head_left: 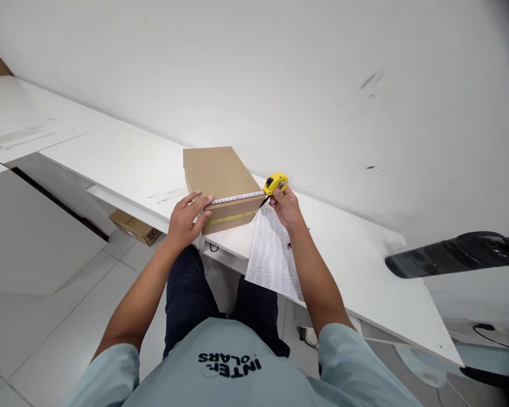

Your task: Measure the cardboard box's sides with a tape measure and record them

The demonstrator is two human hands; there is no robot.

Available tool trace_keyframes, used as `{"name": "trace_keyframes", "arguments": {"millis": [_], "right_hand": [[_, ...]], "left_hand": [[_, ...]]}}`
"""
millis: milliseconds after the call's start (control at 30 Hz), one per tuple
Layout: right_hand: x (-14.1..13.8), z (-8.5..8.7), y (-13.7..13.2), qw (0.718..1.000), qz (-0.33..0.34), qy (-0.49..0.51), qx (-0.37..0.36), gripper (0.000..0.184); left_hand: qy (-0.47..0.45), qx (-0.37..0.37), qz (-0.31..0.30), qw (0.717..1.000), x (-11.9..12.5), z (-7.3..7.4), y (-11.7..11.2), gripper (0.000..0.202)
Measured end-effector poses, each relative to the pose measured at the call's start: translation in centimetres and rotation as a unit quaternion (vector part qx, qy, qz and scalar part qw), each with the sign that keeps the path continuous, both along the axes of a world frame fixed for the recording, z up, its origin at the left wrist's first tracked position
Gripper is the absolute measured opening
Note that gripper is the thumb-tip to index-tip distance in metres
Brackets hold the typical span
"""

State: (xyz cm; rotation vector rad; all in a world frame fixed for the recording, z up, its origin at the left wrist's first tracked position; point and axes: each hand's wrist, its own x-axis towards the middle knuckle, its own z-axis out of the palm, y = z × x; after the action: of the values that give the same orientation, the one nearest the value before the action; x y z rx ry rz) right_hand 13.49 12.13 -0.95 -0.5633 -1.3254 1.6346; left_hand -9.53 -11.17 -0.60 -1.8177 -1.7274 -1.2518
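Note:
A closed brown cardboard box (220, 169) rests on the white table, with yellow tape along its near side. Across its top, close to the near edge, lies the pulled-out blade (237, 198) of a yellow tape measure (275, 183). My left hand (188, 220) is at the box's near left corner, fingers pressing the blade's end on top and thumb against the near side. My right hand (285, 204) is closed around the tape measure's case, just past the box's right edge. A black strap hangs from the case.
Printed paper sheets (274, 254) lie on the table (356, 260), right of the box and partly under my right forearm. A black cylindrical object (449, 254) juts in from the right. Another carton (133, 227) sits below the table. The wall rises behind.

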Motion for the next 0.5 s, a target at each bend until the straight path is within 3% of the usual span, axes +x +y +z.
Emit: {"name": "trace_keyframes", "arguments": {"millis": [167, 300, 500], "right_hand": [[-0.1, 0.3, 0.1, 1.0, -0.011, -0.016, 0.004, 0.051], [-0.2, 0.6, -1.0, 0.999, -0.012, -0.037, 0.012, 0.052], [0.3, 0.4, -6.7, 0.996, 0.047, -0.064, 0.051, 0.045]], "left_hand": [[0.026, 0.004, 0.021, 0.999, 0.6, -0.1, 0.3, 0.033], [0.061, 0.059, 0.022, 0.996, 0.0, 0.3, -0.4, 0.03], [0.168, 0.203, 0.126, 0.956, -2.6, 2.5, -5.8, 0.051]]}}
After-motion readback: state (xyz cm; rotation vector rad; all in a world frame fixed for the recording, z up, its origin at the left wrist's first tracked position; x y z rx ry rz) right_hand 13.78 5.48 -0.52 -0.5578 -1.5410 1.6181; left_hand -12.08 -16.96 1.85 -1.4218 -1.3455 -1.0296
